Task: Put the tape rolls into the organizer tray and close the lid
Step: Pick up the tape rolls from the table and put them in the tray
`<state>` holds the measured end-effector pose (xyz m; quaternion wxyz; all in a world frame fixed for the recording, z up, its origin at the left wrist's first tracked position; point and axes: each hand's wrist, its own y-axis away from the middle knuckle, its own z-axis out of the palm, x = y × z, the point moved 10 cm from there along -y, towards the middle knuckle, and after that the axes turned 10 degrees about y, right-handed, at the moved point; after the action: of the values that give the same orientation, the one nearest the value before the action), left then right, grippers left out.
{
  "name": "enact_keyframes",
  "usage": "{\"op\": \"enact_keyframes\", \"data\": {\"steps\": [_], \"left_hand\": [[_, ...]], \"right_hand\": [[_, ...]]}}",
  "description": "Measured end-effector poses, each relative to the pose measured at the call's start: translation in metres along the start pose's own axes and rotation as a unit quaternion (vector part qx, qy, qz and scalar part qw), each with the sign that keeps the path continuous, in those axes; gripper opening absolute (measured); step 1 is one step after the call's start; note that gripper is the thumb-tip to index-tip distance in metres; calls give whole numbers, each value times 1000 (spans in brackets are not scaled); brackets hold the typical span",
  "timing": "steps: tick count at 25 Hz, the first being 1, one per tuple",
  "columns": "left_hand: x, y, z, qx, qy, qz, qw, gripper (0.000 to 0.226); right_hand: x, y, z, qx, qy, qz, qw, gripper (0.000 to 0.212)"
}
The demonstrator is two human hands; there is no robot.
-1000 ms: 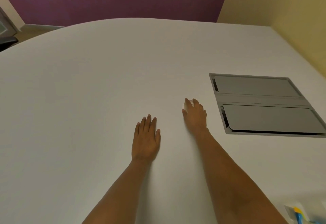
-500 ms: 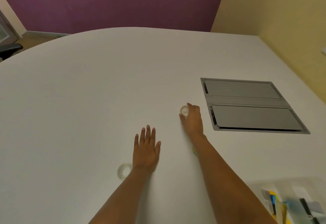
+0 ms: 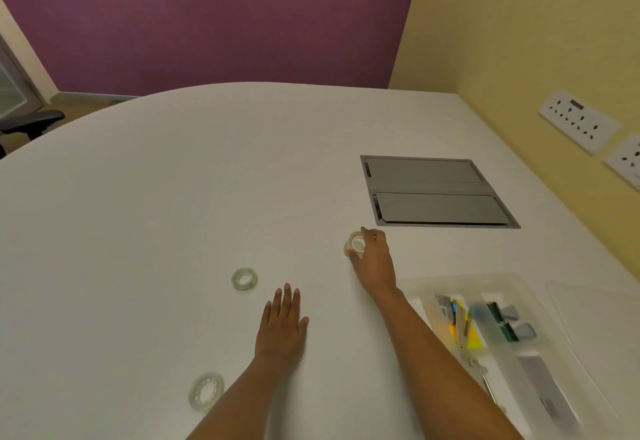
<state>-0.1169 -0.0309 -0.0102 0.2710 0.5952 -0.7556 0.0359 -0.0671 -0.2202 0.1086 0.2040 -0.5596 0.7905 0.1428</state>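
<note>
head view: the right hand (image 3: 372, 263) had its fingertips pinched round a clear tape roll (image 3: 356, 244), a bit near-left of the grey cable hatch (image 3: 436, 193) set in the white table (image 3: 173, 214). the roll looked tipped up on edge, and i couldn't tell if it was off the table yet. the left hand (image 3: 282, 327) lay flat on the table, fingers straight and close together, holding nothing. a second tape roll (image 3: 244, 279) lay flat just far-left of that hand, and a third tape roll (image 3: 206, 393) sat nearer, beside the left forearm. the organizer tray (image 3: 460, 281) was at the near right, open, with stationery in it.

so i'd say this was the first pickup. the next move looked like carrying the roll right and near to the tray and finding a free compartment.

hard to read: the tray contents were smeared by blur, its near end was cut off by the frame edge, and the faint clear sheet (image 3: 595, 321) right of it was probably the lid, not sure though.
</note>
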Motion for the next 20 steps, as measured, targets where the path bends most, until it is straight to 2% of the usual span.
{"op": "enact_keyframes", "data": {"steps": [11,15,20], "left_hand": [[17,79,29,0,-5,-17,1000,59],[21,90,35,14,-9,-18,1000,58],[21,92,37,37,3,-18,999,58]], "right_hand": [[81,96,-25,13,14,34,999,56],[103,108,-24,3,23,52,998,56],[111,102,-19,-22,87,28,996,55]]}}
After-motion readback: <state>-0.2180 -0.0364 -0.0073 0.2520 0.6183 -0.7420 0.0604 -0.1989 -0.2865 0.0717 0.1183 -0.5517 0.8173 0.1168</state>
